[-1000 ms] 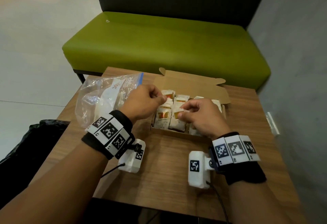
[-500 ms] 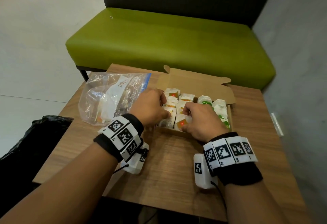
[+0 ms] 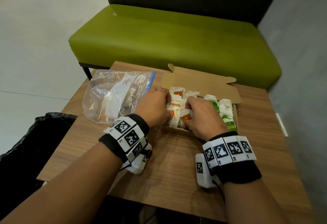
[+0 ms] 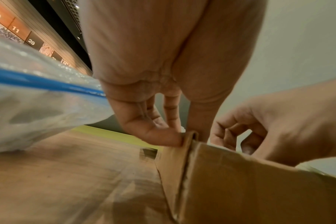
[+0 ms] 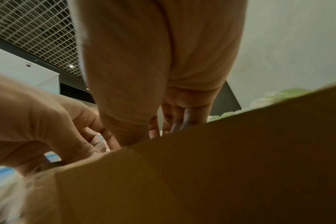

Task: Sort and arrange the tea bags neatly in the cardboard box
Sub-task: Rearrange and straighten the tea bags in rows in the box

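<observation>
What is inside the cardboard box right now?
The cardboard box holds white tea bags with red-orange labels on its left and green-labelled ones on its right. The left hand and right hand cover the middle; lower layers are hidden.

White tea bags (image 3: 178,110) with red-and-orange labels fill the left of a plain brown cardboard box (image 3: 200,82), beside white ones with green labels (image 3: 223,112). A clear plastic bag (image 3: 116,98) with a blue zip strip lies on the wood-grain table (image 3: 173,167). Black wristbands (image 3: 237,168) carry black-and-white square markers before an olive-green bench (image 3: 177,37).
</observation>
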`<state>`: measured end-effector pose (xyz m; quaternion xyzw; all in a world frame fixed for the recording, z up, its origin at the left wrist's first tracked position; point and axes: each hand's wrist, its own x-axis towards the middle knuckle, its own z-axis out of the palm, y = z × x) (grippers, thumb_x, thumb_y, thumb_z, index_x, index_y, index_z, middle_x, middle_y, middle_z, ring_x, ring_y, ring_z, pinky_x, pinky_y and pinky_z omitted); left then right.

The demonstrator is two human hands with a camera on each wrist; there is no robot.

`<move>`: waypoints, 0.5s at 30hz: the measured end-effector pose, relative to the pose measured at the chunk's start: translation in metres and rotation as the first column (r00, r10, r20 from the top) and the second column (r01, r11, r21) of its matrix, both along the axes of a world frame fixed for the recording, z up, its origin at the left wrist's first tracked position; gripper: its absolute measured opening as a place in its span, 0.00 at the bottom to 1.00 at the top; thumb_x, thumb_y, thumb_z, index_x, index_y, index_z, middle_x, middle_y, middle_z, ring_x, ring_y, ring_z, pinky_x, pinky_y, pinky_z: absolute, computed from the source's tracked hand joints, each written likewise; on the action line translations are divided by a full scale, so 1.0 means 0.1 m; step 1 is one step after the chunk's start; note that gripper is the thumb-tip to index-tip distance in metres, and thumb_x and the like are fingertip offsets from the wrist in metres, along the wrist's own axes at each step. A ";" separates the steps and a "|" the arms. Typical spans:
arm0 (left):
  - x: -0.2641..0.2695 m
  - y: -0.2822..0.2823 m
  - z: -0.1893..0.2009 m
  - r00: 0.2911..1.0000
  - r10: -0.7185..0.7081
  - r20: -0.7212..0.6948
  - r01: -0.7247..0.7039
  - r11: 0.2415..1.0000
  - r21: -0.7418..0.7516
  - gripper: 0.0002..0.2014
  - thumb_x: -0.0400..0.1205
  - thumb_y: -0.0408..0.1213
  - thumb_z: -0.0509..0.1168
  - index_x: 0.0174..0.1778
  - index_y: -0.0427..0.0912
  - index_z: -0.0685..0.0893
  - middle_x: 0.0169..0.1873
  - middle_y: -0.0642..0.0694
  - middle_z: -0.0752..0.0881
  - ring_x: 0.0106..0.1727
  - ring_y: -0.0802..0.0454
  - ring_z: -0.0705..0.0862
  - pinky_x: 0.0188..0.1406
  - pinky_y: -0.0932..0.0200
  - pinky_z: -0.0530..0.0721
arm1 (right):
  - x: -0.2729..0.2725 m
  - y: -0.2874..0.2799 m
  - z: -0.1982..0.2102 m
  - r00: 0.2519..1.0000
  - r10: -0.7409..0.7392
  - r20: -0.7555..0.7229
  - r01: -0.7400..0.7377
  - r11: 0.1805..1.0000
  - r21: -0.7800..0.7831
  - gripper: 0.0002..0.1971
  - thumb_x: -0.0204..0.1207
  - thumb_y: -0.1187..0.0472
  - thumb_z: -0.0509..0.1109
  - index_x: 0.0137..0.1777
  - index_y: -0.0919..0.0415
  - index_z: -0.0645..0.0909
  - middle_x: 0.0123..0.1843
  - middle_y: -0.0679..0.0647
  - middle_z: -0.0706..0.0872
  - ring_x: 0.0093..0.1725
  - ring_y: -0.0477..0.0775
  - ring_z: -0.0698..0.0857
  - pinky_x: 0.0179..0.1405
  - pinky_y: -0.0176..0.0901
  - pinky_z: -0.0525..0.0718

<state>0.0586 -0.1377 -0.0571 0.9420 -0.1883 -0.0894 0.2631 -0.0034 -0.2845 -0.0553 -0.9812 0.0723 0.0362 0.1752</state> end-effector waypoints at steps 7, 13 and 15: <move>-0.01 0.05 0.14 0.986 0.006 0.169 0.007 0.997 -0.076 0.12 0.80 0.48 0.71 0.50 0.43 0.83 0.46 0.47 0.85 0.46 0.50 0.82 0.37 0.61 0.73 | -0.03 -0.01 0.04 0.994 -0.054 0.092 0.046 0.996 0.083 0.22 0.72 0.54 0.81 0.62 0.50 0.76 0.63 0.50 0.76 0.61 0.52 0.78 0.52 0.42 0.72; 0.03 0.40 0.50 0.987 0.160 0.023 -0.128 0.859 -0.496 0.08 0.83 0.42 0.69 0.43 0.42 0.85 0.36 0.47 0.88 0.36 0.50 0.89 0.31 0.56 0.86 | 0.07 0.29 0.29 0.938 -0.145 0.315 0.021 0.930 0.366 0.02 0.78 0.60 0.72 0.47 0.53 0.85 0.47 0.45 0.87 0.45 0.48 0.84 0.45 0.41 0.77; 0.08 0.58 0.58 0.976 0.217 -0.013 -0.186 0.806 -0.561 0.08 0.82 0.43 0.69 0.43 0.42 0.86 0.36 0.46 0.89 0.35 0.50 0.90 0.31 0.55 0.86 | 0.14 0.44 0.35 0.932 -0.144 0.332 0.000 0.918 0.397 0.05 0.77 0.62 0.72 0.42 0.51 0.85 0.41 0.41 0.87 0.40 0.41 0.83 0.40 0.36 0.78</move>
